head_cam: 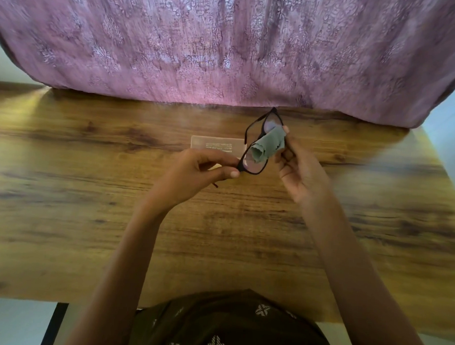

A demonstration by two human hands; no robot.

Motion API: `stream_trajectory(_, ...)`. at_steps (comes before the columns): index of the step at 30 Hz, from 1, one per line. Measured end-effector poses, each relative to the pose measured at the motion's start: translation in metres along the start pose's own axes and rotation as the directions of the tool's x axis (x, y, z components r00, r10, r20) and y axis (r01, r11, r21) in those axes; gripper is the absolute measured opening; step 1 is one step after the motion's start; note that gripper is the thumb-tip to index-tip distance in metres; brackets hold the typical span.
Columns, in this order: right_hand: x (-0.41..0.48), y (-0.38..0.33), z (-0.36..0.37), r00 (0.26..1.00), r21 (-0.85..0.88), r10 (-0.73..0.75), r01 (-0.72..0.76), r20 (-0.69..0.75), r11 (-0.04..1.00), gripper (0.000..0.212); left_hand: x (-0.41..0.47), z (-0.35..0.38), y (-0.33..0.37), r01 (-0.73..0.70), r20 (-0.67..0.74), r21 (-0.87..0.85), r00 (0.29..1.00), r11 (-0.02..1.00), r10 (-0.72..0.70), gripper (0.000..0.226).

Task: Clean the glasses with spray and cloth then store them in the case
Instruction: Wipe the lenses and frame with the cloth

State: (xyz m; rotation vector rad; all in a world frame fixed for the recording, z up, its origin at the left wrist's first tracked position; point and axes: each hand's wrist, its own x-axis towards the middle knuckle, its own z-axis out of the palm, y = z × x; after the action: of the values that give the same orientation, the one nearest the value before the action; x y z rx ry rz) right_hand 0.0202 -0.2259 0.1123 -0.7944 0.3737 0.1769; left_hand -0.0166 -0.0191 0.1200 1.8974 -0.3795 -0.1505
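Black-framed glasses [253,171] are held up above the wooden table [88,191], tilted so one lens points away from me. My left hand [195,170] pinches the near corner of the frame between thumb and fingers. My right hand [300,173] holds a grey-green cloth [268,146] pressed against the lenses near the bridge. A clear flat case [214,145] with printed text lies on the table just behind the glasses, partly hidden by them. No spray bottle is in view.
A pink patterned curtain [227,53] hangs along the table's far edge. The table's near edge runs by my dark patterned clothing [226,330]. A black table leg [55,324] shows at lower left.
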Motion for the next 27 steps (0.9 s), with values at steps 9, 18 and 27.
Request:
stream_trajectory(9,0.004,0.007,-0.017,0.964,0.053,0.196,-0.208,0.179,0.977,0.016,0.003,0.001,0.012,0.014,-0.190,-0.255,0.980,0.967,-0.064,0.016)
stream_trajectory(18,0.003,0.006,-0.039,0.946,-0.542,0.144,0.040,0.292,0.839,0.021,0.010,0.003,0.016,0.093,-0.316,-0.518,0.903,0.851,-0.291,0.017)
stream_trajectory(27,-0.013,0.010,-0.012,0.916,-0.526,-0.048,0.271,0.398,0.806,0.031,0.013,0.015,0.011,0.147,-0.330,-0.496,0.880,0.856,-0.342,0.015)
